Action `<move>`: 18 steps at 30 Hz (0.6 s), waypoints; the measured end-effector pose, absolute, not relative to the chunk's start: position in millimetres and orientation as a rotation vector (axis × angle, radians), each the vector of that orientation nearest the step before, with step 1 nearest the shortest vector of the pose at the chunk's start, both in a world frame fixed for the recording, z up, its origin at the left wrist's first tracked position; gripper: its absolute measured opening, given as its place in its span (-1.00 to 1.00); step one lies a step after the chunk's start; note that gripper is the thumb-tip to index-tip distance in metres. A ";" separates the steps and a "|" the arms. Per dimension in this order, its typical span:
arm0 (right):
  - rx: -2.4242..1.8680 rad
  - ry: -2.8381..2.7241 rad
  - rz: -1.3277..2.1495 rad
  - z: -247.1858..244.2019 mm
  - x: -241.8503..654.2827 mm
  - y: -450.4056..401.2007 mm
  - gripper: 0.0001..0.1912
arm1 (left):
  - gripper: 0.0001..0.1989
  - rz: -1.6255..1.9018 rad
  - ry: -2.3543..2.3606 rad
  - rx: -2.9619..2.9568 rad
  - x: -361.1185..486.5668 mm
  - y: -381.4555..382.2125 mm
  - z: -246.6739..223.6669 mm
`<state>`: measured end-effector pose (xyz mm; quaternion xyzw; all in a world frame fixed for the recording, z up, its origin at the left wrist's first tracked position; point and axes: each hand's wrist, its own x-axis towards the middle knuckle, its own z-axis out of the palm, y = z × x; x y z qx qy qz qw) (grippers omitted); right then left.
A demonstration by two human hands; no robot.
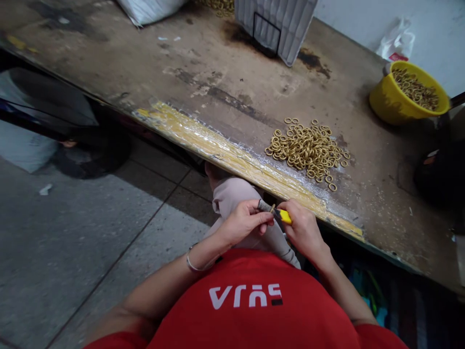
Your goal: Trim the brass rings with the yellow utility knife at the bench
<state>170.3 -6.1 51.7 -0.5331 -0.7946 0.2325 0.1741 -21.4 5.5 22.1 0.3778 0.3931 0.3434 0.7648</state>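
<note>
Over my lap, just off the table's edge, my left hand pinches a small brass ring. A grey wrap shows on one of its fingers. My right hand is closed around a tool with a yellow handle, and the tool's dark end meets the ring between the two hands. On the table beyond them lies a loose pile of brass rings.
The wooden table has yellow tape along its near edge. A yellow bucket of rings stands at the right, a grey plastic container at the back, and a white sack at the upper left.
</note>
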 end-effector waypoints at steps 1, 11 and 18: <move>-1.564 -2.319 0.602 50.5 170.4 -7.1 -0.81 | -0.75 0.755 0.875 0.846 -21.3 5.7 23.8; -1.771 -2.475 0.364 45.2 158.2 -6.7 -0.84 | -0.85 0.742 0.987 1.117 -24.9 7.4 40.7; -2.293 -2.110 0.016 31.8 224.2 21.2 -0.76 | -0.76 0.652 0.868 1.414 -40.7 -3.7 54.7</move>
